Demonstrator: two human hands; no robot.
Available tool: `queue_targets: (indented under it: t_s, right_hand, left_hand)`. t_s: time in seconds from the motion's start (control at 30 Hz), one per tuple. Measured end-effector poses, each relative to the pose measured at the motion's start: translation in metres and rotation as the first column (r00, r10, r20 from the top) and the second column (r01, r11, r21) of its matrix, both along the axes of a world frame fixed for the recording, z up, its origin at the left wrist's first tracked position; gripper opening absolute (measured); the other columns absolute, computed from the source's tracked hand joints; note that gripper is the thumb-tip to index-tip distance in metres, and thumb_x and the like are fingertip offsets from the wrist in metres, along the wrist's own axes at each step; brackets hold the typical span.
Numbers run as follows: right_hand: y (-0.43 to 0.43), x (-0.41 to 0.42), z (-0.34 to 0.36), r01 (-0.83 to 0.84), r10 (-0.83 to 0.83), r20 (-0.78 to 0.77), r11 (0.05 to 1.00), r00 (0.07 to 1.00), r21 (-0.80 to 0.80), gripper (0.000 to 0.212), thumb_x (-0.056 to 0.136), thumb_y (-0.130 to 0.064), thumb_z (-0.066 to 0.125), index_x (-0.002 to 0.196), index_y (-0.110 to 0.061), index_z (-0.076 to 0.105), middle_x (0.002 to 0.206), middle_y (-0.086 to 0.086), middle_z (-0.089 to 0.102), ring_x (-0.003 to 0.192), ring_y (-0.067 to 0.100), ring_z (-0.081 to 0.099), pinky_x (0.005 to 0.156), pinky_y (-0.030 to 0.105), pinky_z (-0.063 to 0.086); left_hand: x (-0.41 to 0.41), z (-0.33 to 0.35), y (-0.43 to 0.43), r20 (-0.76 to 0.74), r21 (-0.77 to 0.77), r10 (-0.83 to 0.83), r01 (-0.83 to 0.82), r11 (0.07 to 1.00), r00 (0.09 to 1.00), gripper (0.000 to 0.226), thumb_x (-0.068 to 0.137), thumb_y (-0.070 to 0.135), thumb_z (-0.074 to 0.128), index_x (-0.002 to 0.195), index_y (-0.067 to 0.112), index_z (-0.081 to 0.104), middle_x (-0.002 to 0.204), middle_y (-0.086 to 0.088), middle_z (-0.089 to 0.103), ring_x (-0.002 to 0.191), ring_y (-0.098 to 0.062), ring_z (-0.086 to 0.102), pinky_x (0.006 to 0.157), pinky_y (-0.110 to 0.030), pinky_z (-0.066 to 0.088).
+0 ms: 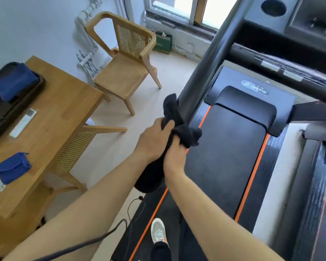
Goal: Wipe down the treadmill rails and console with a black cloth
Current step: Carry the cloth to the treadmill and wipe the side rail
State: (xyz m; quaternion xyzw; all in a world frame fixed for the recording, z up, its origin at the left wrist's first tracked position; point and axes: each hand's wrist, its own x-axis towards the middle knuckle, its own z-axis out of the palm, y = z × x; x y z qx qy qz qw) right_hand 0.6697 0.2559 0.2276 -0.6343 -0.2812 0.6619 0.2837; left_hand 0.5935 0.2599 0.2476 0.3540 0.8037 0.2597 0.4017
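Head view: arms outstretched, left hand and right hand, each grip holding the black cloth against the rail.

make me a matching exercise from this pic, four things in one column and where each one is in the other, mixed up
1 black cloth
2 white remote
3 green bag
4 grey shoe

A on the wooden table
B on the treadmill deck
C gripped by left hand and right hand at the rail
D on the floor below the window

Pairs: 1-C, 2-A, 3-D, 4-B
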Motion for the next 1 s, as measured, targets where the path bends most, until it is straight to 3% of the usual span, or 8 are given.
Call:
queue_targets:
  t_s: [0.1, 0.23, 0.43, 0.6, 0.7, 0.8, 0.93, 1.0]
  right_hand:
    - [0.021, 0.002, 0.003, -0.011, 0.011, -0.01, 0.999, 1.0, -0.047, 0.023, 0.096, -0.05, 0.053, 0.111, -0.033, 0.056, 0.106, -0.003, 0.066, 0.107, 0.023, 0.062, 0.098, 0.042, 0.048]
    - [0.114, -0.005, -0.002, 0.036, -0.036, 0.031, 0.999, 0.999, -0.015, 0.056, 0.093, -0.055, 0.05, 0.13, -0.015, 0.059, 0.118, 0.004, 0.067, 0.108, 0.026, 0.063, 0.1, 0.043, 0.05]
    - [0.197, 0.0, -0.013, 0.094, -0.094, -0.162, 0.996, 0.982, -0.002, 0.045, 0.096, -0.053, 0.043, 0.119, -0.02, 0.064, 0.102, -0.003, 0.071, 0.094, 0.019, 0.066, 0.074, 0.035, 0.05]
    - [0.139, 0.002, -0.026, 0.019, -0.016, -0.086, 0.999, 0.996, 0.027, 0.025, 0.102, -0.034, 0.046, 0.114, -0.016, 0.06, 0.097, 0.0, 0.065, 0.089, 0.017, 0.061, 0.091, 0.036, 0.045]
    - [0.143, 0.005, -0.022, -0.051, 0.045, -0.114, 0.997, 0.993, -0.05, 0.045, 0.095, -0.048, 0.047, 0.127, -0.018, 0.059, 0.111, 0.001, 0.069, 0.101, 0.021, 0.064, 0.095, 0.04, 0.049]
    - [0.208, 0.003, -0.015, 0.004, -0.014, -0.121, 0.997, 0.993, -0.083, 0.057, 0.093, -0.055, 0.043, 0.14, -0.022, 0.051, 0.12, 0.0, 0.067, 0.108, 0.023, 0.063, 0.099, 0.043, 0.048]
    - [0.289, 0.009, -0.008, 0.104, -0.122, -0.154, 0.988, 0.98, -0.115, 0.043, 0.101, -0.047, 0.04, 0.124, -0.019, 0.063, 0.094, -0.004, 0.07, 0.085, 0.018, 0.065, 0.066, 0.03, 0.048]
    - [0.301, 0.007, -0.012, 0.105, -0.13, -0.216, 0.986, 0.968, -0.127, 0.049, 0.098, -0.051, 0.041, 0.129, -0.021, 0.063, 0.101, -0.002, 0.072, 0.089, 0.018, 0.066, 0.07, 0.031, 0.051]
  left_hand:
    - [0.002, -0.002, 0.007, -0.025, -0.046, 0.02, -0.021, 0.999, 1.0, 0.053, 0.1, 0.059, 0.027, 0.122, 0.021, 0.057, 0.113, -0.011, 0.067, 0.108, -0.033, 0.061, 0.094, -0.044, 0.047]
    - [0.007, 0.0, 0.086, -0.098, -0.108, 0.003, -0.014, 0.994, 0.995, 0.061, 0.105, 0.048, 0.014, 0.125, 0.01, 0.057, 0.124, -0.018, 0.062, 0.117, -0.038, 0.056, 0.095, -0.042, 0.042]
    - [0.024, 0.012, 0.163, -0.233, -0.083, 0.049, -0.07, 0.994, 0.971, 0.063, 0.104, 0.05, 0.012, 0.127, 0.011, 0.055, 0.126, -0.014, 0.062, 0.117, -0.036, 0.056, 0.095, -0.044, 0.041]
    - [0.032, 0.011, 0.115, -0.353, -0.101, 0.067, -0.109, 0.989, 0.933, 0.053, 0.102, 0.056, 0.019, 0.11, 0.018, 0.055, 0.112, -0.008, 0.067, 0.105, -0.035, 0.062, 0.082, -0.042, 0.043]
    - [0.026, 0.008, 0.118, -0.295, -0.179, 0.08, -0.137, 0.974, 0.952, 0.058, 0.102, 0.057, 0.014, 0.111, 0.018, 0.056, 0.112, -0.009, 0.067, 0.106, -0.036, 0.061, 0.087, -0.044, 0.047]
    - [0.023, 0.013, 0.174, -0.276, -0.181, 0.072, -0.125, 0.975, 0.959, 0.061, 0.104, 0.049, 0.01, 0.125, 0.016, 0.056, 0.12, -0.012, 0.064, 0.114, -0.037, 0.058, 0.093, -0.046, 0.044]
    - [0.027, 0.023, 0.261, -0.252, -0.109, 0.012, -0.04, 0.993, 0.968, 0.059, 0.106, 0.043, 0.011, 0.132, 0.011, 0.053, 0.129, -0.016, 0.06, 0.119, -0.039, 0.055, 0.1, -0.05, 0.042]
    - [0.029, 0.026, 0.279, -0.241, -0.119, 0.0, -0.029, 0.992, 0.971, 0.06, 0.106, 0.044, 0.012, 0.131, 0.01, 0.054, 0.129, -0.015, 0.06, 0.119, -0.039, 0.054, 0.102, -0.051, 0.042]
